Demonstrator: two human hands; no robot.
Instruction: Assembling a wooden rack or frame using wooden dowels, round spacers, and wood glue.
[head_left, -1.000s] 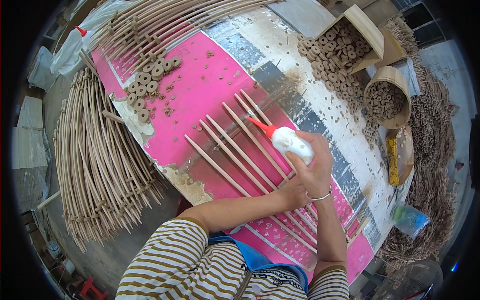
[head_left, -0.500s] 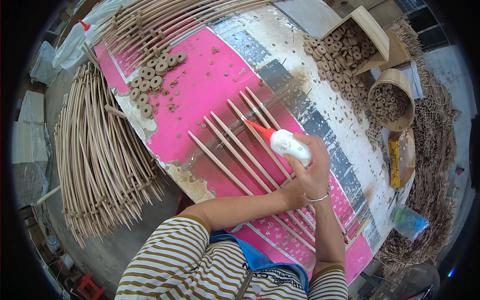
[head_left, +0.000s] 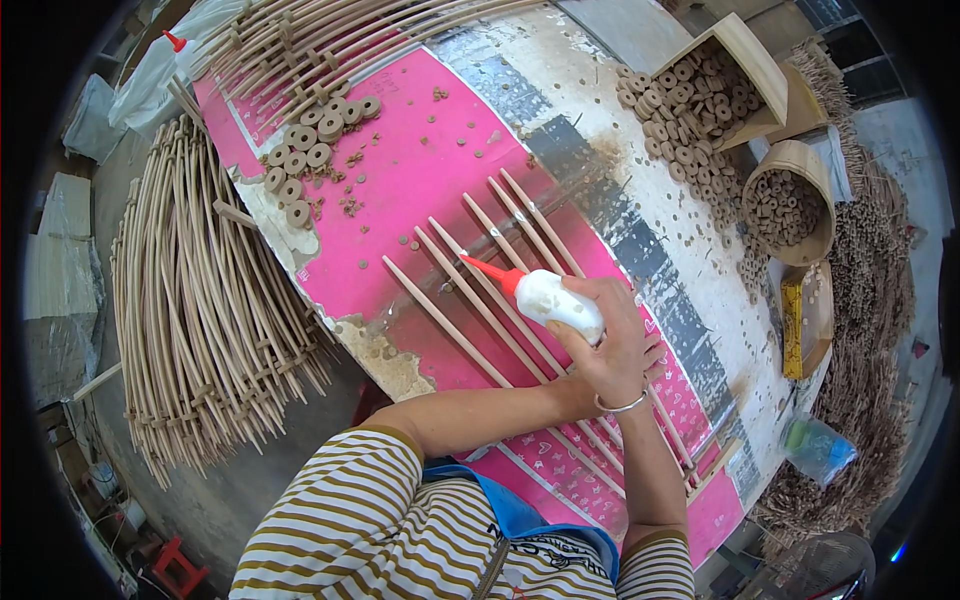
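While gripped around its soft white belly by the right hand, glue bottle points red nozzle down at the wooden sticks lying side by side on the pink table. Light, squeezable, probably slick; best held mid-body. Left hand mostly hidden beneath the right; fingers' state cannot be told.
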